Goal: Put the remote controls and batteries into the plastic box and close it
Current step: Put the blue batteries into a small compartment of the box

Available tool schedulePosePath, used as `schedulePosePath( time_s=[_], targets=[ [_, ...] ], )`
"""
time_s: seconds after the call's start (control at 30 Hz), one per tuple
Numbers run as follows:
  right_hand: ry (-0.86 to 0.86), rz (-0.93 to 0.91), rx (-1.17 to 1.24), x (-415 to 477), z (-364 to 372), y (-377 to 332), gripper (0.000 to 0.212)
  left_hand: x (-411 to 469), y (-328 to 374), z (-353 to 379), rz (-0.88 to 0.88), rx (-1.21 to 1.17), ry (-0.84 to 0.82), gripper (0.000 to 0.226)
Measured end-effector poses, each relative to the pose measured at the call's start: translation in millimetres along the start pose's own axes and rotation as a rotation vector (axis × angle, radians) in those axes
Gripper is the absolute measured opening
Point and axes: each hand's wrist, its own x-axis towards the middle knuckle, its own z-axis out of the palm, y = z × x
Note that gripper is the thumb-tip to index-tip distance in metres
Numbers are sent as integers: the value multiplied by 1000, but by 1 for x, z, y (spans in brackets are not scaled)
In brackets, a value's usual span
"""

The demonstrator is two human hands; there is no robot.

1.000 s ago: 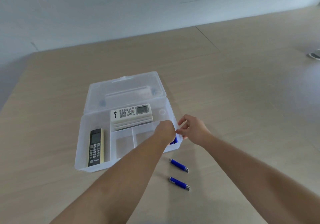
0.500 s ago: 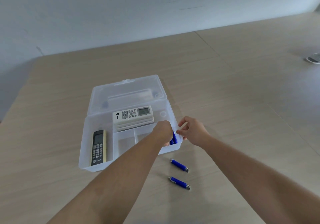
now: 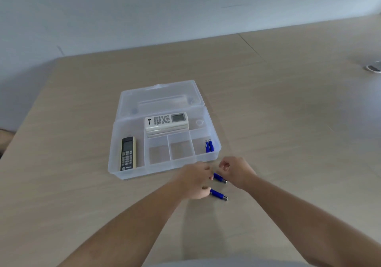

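The clear plastic box [image 3: 112,159] stands open, its lid [image 3: 160,97] laid back. A white remote [image 3: 166,120] lies in the rear compartment and a black-and-cream remote [image 3: 128,153] in the left one. Two blue batteries [image 3: 209,146] sit side by side in the front right compartment. Two more blue batteries lie on the table in front of the box, one farther [image 3: 220,178] and one nearer [image 3: 218,195]. My left hand [image 3: 195,181] is curled over their left ends; its grip is hidden. My right hand [image 3: 237,171] hovers just right of the farther battery, fingers loosely bent, holding nothing.
The box rests on a wide light wooden table [image 3: 288,143] that meets a pale wall at the back. A small grey object [image 3: 374,67] lies at the far right edge. The two middle front compartments [image 3: 171,149] hold nothing.
Both hands have pulled back from the box's front right compartment, leaving two batteries inside, and have come down to the two batteries on the table. The view has tilted slightly.
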Motion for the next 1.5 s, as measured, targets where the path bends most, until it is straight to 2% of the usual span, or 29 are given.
schedulePosePath(
  time_s=[0.07,0.13,0.27,0.37,0.43,0.5,0.6,0.7,0.93,1.03,1.17,1.37,1.5],
  targets=[
    [-36,-39,-121,0,9,-1,25,-5,-2,17,23,19,-41,34],
    [-16,-89,-179,-1,16,-1,25,-7,-2,26,16,-25,-15,30],
    [5,-62,-116,-5,16,1,14,-9,0,29,-103,-134,-68,23],
    [-69,-11,115,-7,-1,3,1,-9,-5,16,-251,-437,-132,17],
    [-150,-68,205,-11,-21,-2,8,-8,-11,-4,-318,-693,-123,8],
    [-190,-153,270,-16,-44,-14,16,-6,-16,-27,-357,-900,-116,10],
    [-136,-245,322,-17,-72,-37,28,-1,-22,-58,-393,-1231,-88,16],
    [-46,-296,355,-9,-83,-59,29,2,-29,-80,-390,-1386,-8,19],
    [31,-281,239,36,-58,-77,26,12,-53,-94,-497,-1398,250,14],
    [37,-268,95,52,-42,-80,21,15,-62,-93,-536,-1372,318,13],
    [16,-274,-163,70,-24,-84,16,19,-75,-92,-568,-1335,319,12],
    [-163,-239,-534,89,-12,-94,31,28,-89,-90,-579,-1319,295,13],
    [-180,-212,-648,102,-5,-95,35,33,-92,-86,-579,-1308,282,14]
  ],
)
